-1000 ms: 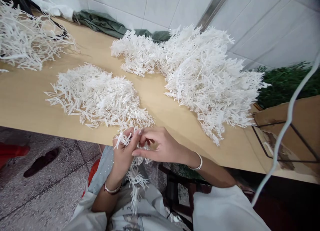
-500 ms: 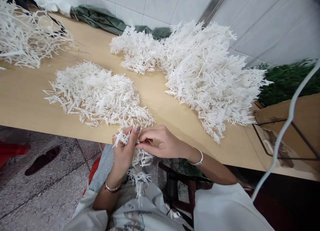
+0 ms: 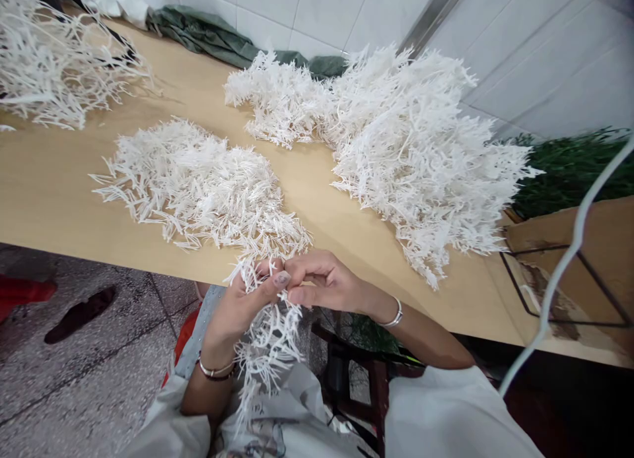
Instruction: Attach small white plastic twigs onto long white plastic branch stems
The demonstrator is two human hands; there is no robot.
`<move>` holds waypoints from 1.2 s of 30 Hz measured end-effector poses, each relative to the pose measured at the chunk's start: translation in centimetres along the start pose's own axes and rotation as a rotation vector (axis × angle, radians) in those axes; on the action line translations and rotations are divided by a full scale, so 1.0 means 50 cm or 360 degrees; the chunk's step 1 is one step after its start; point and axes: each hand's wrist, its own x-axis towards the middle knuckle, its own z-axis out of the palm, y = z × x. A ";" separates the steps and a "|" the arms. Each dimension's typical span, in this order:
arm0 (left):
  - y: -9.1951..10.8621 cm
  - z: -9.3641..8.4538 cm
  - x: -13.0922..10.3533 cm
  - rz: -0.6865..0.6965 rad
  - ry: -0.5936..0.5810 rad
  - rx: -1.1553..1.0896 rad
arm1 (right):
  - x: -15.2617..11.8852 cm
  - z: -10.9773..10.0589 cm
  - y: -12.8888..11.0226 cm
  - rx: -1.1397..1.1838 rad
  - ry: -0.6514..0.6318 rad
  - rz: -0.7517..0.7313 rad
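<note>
One frilly, white, plastic-like strand (image 3: 271,342) hangs pinched in your left hand (image 3: 242,311), seemingly steadied for your right hand (image 3: 341,288), whose grip is unclear.

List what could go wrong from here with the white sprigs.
The white strand hanging below the left hand could slip toward the lap if the grip loosens. Its spiky tips lie close to the bracelet on that wrist and might snag. Loose pieces from the nearer pile, by the front edge of the table, could get dragged off.

Soft light covers the table (image 3: 314,191), while the lower right corner is nearly black.
</note>
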 end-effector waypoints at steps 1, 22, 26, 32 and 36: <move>0.002 0.001 0.000 -0.0030 -0.0007 -0.0040 | -0.001 0.001 -0.004 0.0047 -0.0004 0.0037; 0.018 -0.002 0.005 -0.0217 0.0148 -0.0487 | -0.007 -0.001 -0.018 0.0090 -0.0096 0.0102; 0.008 0.005 0.009 -0.0062 0.0368 -0.0387 | -0.001 -0.006 -0.014 -0.0519 0.0192 0.0012; 0.012 0.022 0.016 0.0031 0.0457 -0.0330 | 0.012 -0.025 0.012 -0.1425 0.0675 -0.0132; 0.011 0.025 0.014 0.0047 0.0423 -0.0296 | 0.012 -0.031 0.020 -0.1502 0.0711 -0.0077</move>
